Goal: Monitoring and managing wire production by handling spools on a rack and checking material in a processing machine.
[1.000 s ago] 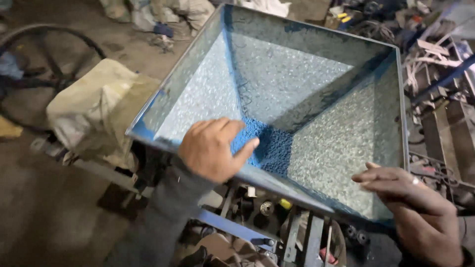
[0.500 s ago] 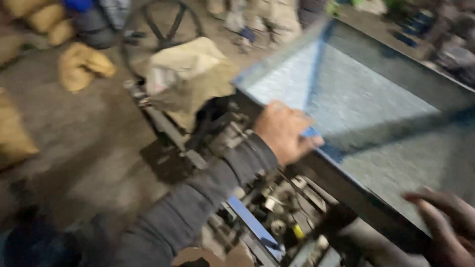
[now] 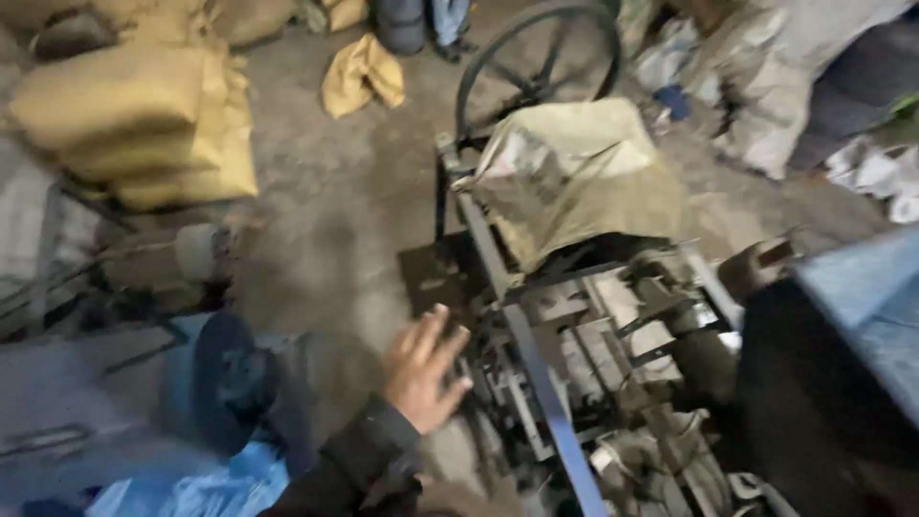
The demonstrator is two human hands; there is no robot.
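Observation:
My left hand [image 3: 424,369] hangs in the air with fingers spread and nothing in it, just left of a metal machine frame [image 3: 536,383] with a blue bar. The blue-dusted hopper [image 3: 866,297] shows only at the right edge, away from the hand. My right hand is out of the picture. A filled sack [image 3: 574,177] lies over the machine's far end, in front of a large black flywheel [image 3: 536,57].
Tan sacks [image 3: 134,115] are stacked at the back left and a crumpled one [image 3: 362,75] lies on the concrete floor. A dark round pulley [image 3: 225,383] and blue plastic sheet [image 3: 191,488] sit at lower left. Someone's legs [image 3: 426,21] stand at the top.
The view has swung left, away from the hopper. My left hand has come off the hopper's rim and now hangs free beside the machine. My right hand has left the picture.

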